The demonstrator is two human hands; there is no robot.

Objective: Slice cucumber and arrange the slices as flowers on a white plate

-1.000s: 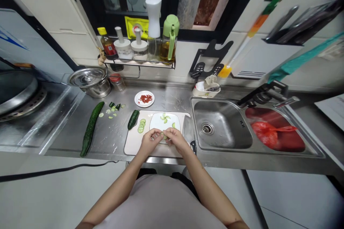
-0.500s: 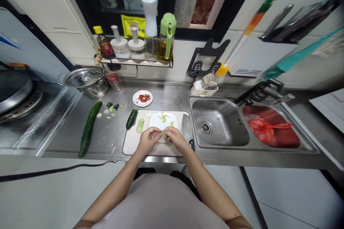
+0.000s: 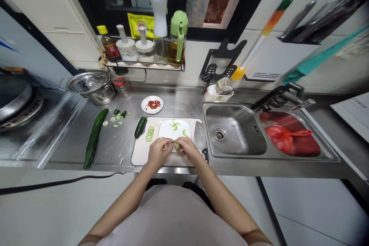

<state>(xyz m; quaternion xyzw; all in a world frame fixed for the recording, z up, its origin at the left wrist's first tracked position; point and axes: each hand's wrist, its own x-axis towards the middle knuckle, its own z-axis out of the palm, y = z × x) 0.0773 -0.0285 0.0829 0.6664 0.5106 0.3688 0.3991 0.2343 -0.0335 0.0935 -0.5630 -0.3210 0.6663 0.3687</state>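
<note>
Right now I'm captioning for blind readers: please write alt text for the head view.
A person's left hand and right hand meet over a white plate of cucumber slices on a board; anything pinched between them is too small to tell. A knife lies right of the plate, a cucumber piece left.

The flat, brushed-steel countertop (image 3: 66,146) is lit by fairly bright, cool light, apparently from above, and is streaked with white glare at far left. Highlights are thrown back by the round, shiny steel pot lid (image 3: 89,81) and the grey steel sink basin (image 3: 242,130). The dark metal knives (image 3: 325,19) are stretched and blurred by wide-angle distortion; 1 corner, upper right, is blackened. Fine detail is softened at the bare left hand (image 3: 158,152) and bare right hand (image 3: 188,149).
</note>
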